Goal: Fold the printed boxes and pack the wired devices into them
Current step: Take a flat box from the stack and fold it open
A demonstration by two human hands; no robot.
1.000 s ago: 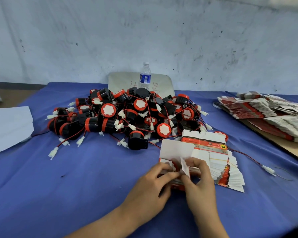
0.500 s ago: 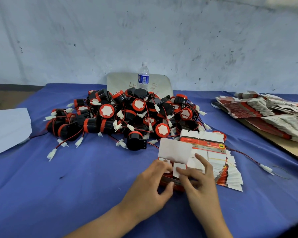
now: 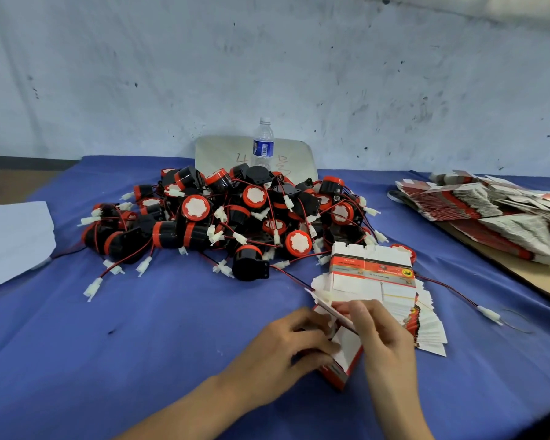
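The small red-and-white printed cardboard box (image 3: 340, 350), flat-flapped a moment ago, now stands erected at the near tabletop (image 3: 178, 312), left hand (image 3: 286, 347) and right hand (image 3: 378, 338) fingers gripping it, ready for a device

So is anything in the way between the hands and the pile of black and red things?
Yes, partly. The fanned stack of flat boxes lies between the right hand and the pile of wired devices. Both hands, the left hand too, are busy holding the half-folded box.
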